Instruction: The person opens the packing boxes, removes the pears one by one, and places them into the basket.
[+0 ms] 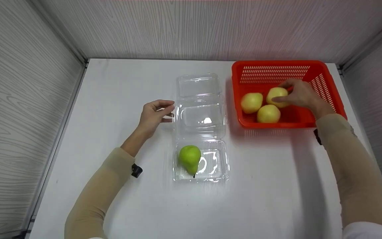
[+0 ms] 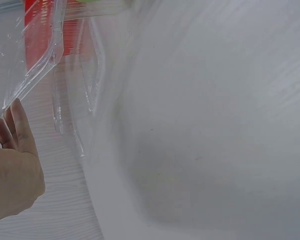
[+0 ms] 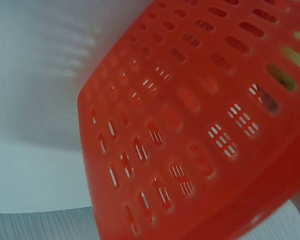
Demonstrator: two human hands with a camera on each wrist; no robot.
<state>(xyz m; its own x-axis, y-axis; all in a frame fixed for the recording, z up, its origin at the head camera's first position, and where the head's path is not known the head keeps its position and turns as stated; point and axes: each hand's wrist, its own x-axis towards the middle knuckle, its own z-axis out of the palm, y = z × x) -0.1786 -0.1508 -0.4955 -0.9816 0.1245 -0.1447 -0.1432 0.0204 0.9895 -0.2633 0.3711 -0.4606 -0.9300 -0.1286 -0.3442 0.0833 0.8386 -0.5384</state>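
In the head view, a clear plastic clamshell container [image 1: 197, 127] lies unfolded in the middle of the table. Its near tray holds a green pear [image 1: 190, 158], stem toward the near side. My left hand [image 1: 153, 116] pinches the left edge of the container's lid part, as the left wrist view also shows at the clear lid [image 2: 40, 70]. Inside a red basket [image 1: 254, 125], my right hand [image 1: 302, 94] grips a yellow fruit [image 1: 276, 95] between thumb and fingers. Two more yellow fruits [image 1: 251, 103] lie beside it. The basket wall [image 3: 185, 120] mostly hides the right hand from its wrist camera.
The white table [image 1: 124, 79] is bordered by grey wood-grain panels [image 1: 138, 30] at the back and on both sides. The slotted basket stands at the back right, a short gap from the container.
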